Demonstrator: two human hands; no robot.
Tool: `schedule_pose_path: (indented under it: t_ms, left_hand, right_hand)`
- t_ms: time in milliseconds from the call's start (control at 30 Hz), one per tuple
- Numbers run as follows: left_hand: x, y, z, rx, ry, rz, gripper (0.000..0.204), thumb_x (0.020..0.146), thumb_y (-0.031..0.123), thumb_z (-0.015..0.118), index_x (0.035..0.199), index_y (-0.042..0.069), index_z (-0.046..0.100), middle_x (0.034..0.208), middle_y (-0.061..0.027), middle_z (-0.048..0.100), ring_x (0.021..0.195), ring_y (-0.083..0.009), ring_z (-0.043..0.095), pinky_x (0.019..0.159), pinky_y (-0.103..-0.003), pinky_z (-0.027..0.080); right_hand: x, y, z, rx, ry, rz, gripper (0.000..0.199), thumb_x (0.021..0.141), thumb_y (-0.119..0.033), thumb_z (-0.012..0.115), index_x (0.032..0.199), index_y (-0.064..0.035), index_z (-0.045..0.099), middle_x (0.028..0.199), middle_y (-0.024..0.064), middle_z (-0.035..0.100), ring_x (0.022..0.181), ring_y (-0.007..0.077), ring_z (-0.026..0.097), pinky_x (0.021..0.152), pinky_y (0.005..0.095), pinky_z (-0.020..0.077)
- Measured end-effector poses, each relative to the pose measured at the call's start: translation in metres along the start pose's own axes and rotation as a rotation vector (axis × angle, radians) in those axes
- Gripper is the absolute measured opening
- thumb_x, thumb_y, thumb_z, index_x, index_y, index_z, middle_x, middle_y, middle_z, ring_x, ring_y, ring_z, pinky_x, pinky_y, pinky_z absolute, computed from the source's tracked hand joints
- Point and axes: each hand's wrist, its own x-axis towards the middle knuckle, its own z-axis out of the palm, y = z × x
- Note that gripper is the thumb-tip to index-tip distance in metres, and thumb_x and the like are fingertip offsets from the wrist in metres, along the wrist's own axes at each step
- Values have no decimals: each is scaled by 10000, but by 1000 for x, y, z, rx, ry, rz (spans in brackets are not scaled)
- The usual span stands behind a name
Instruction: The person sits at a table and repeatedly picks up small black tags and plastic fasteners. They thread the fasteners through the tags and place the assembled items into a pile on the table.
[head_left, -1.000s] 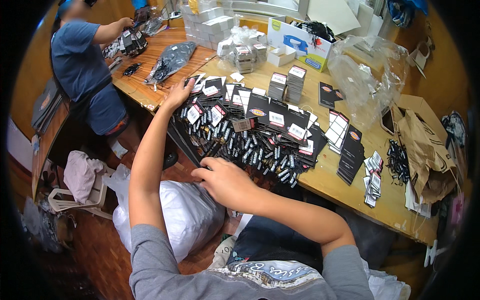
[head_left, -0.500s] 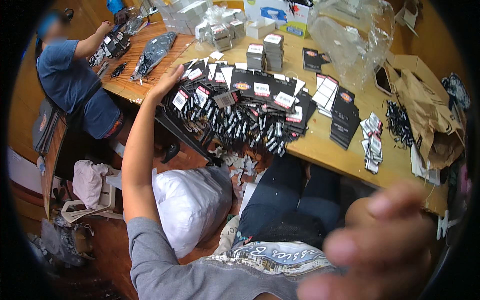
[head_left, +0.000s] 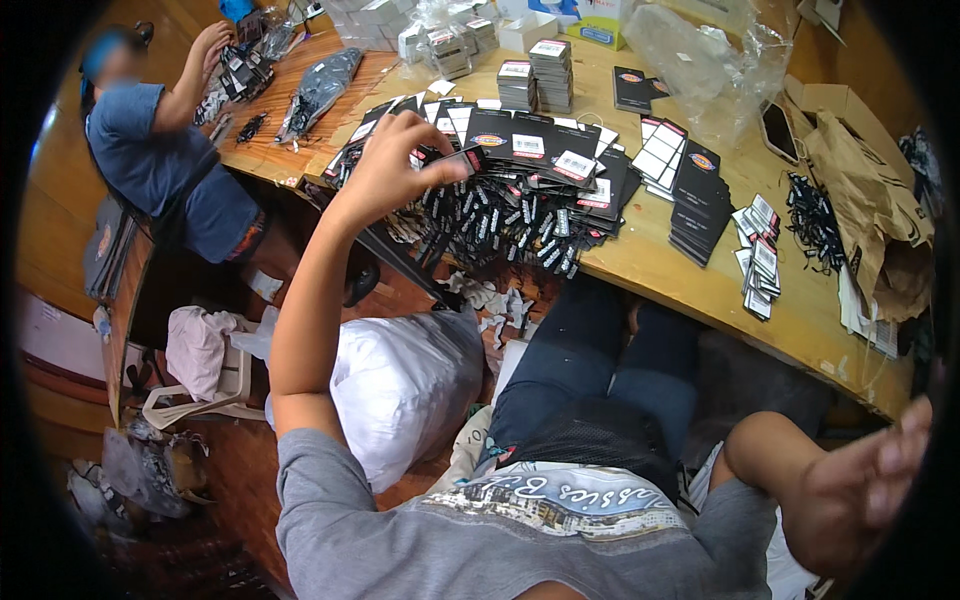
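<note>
My left hand (head_left: 392, 168) is raised over the front edge of the wooden table (head_left: 660, 262), pinching a small black hang tag (head_left: 462, 159) between thumb and fingers. Under it lies a spread of black tags (head_left: 520, 175) with white labels, their strings hanging over the table edge. My right hand (head_left: 858, 492) is pulled back close to the camera at the lower right, fingers loosely spread, holding nothing.
Stacks of tags (head_left: 538, 72) stand at the back. Black tag piles (head_left: 697, 200), a clear plastic bag (head_left: 715, 55), a brown paper bag (head_left: 872, 215) and black cords (head_left: 812, 222) lie to the right. A white sack (head_left: 405, 385) sits by my knees. Another person (head_left: 150, 150) works at the far left.
My right hand left the tags at the table edge and swung back toward the camera, now at the lower right. My left hand lifted off the spread with one tag.
</note>
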Motion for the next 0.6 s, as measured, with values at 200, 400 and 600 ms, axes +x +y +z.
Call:
schedule_pose_path:
  t_ms: [200,400,600]
  left_hand:
    - [16,6,-9,219,-75,139,166,643,97,602,802,91,554,902,-45,475,924,-248,413,743,-377,337]
    - [65,53,22,171,214,300,213,645,63,578,851,113,556,909,-69,502,875,-263,463,733,-366,371]
    - [160,114,140,-56,-255,34,238,672,231,610,780,19,605,831,-174,582,793,-309,561,683,-367,445]
  right_hand:
    - [-24,11,-3,-393,-72,347,214,673,39,421,856,-30,509,739,99,540,631,230,508,620,324,409]
    - [-52,88,-4,-332,-68,934,164,666,37,483,807,48,566,778,121,559,659,177,527,614,227,403]
    - [-120,216,22,-335,-507,1284,436,574,-222,689,907,28,560,847,175,577,779,248,562,708,312,425]
